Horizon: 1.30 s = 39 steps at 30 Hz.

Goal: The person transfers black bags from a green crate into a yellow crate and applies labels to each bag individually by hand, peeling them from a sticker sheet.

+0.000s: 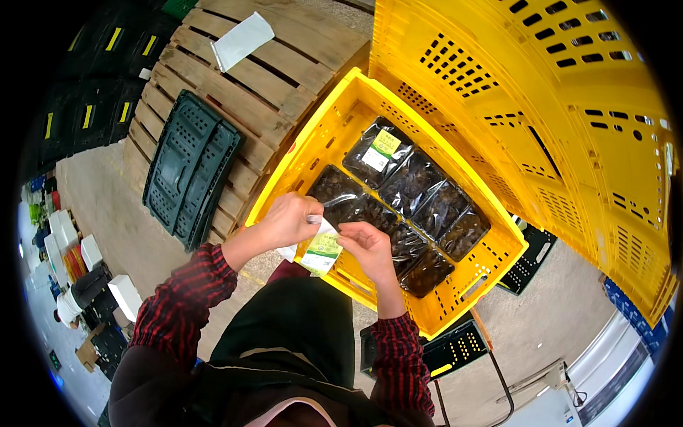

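Over the near edge of a yellow plastic crate (299, 160), my left hand (285, 219) pinches a strip of white backing paper (287, 252). The strip carries a green and white printed label (322, 251). My right hand (368, 246) has its thumb and fingers at the label's right edge, gripping it there. Inside the crate, several black trays (411, 181) wrapped in clear film lie in two rows. Their contents are dark and hard to make out. One wrapped tray (368, 168) in the far corner bears a matching label (382, 149).
Left of the crate is a wooden pallet (299, 37) with folded dark green crates (187, 165) and a white sheet (243, 41) on it. Tall yellow crate walls (512, 96) rise at right. Black crates (453, 347) stand below. A person (72, 307) is far left.
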### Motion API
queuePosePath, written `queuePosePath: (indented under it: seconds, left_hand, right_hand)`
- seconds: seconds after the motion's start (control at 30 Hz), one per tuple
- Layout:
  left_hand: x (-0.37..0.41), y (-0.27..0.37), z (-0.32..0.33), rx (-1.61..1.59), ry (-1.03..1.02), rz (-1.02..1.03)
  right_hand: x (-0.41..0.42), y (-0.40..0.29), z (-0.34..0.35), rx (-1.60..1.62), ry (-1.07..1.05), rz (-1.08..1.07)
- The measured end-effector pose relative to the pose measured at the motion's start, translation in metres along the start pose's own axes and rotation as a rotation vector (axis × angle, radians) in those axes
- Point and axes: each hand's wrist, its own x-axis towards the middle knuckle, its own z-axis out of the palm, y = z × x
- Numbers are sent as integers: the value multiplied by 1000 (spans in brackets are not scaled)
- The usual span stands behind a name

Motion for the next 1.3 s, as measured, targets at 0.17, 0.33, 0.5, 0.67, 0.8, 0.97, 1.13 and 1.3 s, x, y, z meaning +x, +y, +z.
queuePosePath:
  seconds: [0.17,0.33,0.5,0.67,0.8,0.97,1.13,1.3]
  left_hand:
    - [1,-5,7,104,-166,-40]
    - [-17,-18,16,-4,-170,-3]
    - [-56,-29,10,-14,-294,-100]
    - [-35,-2,41,-204,-313,292]
    - [-30,5,43,-204,-329,173]
    - [-29,-14,30,-304,-61,-110]
    - [1,15,29,-17,180,230]
    - [2,51,39,-417,-164,179]
  right_hand:
    - [-14,20,3,-194,86,-89]
    - [-26,-3,-7,-305,287,-149]
    - [27,-26,-96,-306,471,-275]
    - [103,32,-202,-1023,633,-214]
    - [107,21,-162,-1539,731,13]
    - [28,6,-65,-507,220,-312]
    - [-50,19,7,111,184,-84]
    - [-61,8,3,223,285,-132]
